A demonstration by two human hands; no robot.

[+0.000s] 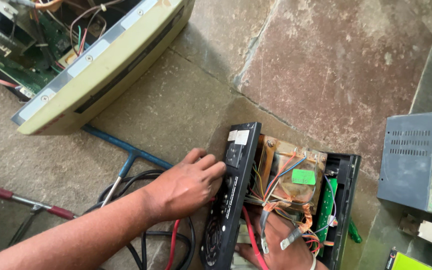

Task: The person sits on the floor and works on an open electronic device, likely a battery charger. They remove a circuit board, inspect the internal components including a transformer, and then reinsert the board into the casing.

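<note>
- At far left one red-handled tool (pixel 26 202) lies flat on the stone floor (pixel 336 65), and one blue T-shaped bar (pixel 126 150) lies beside it, both well apart from the work
- One beige open case (pixel 101 65), with green boards and wires inside, stands at the top left, not touched by any hand
- One bundle of black cables (pixel 146 235) passes under the left forearm
- The left hand (pixel 186 187) lies nearest to the black panel (pixel 233 195); its grip is not clenched, the fingers rest flat against the panel's left edge and grasp nothing
- The one opened black device (pixel 343 200) lies on the floor directly right of this hand; the panel's long axis runs from the bottom edge up, leaning slightly right
- The right hand (pixel 276 245) is inside the device, under the wires and below the one transformer (pixel 291 177); whether its grip is clenched cannot be told
- One grey metal cover (pixel 411 160) stands at far right, apart
</note>
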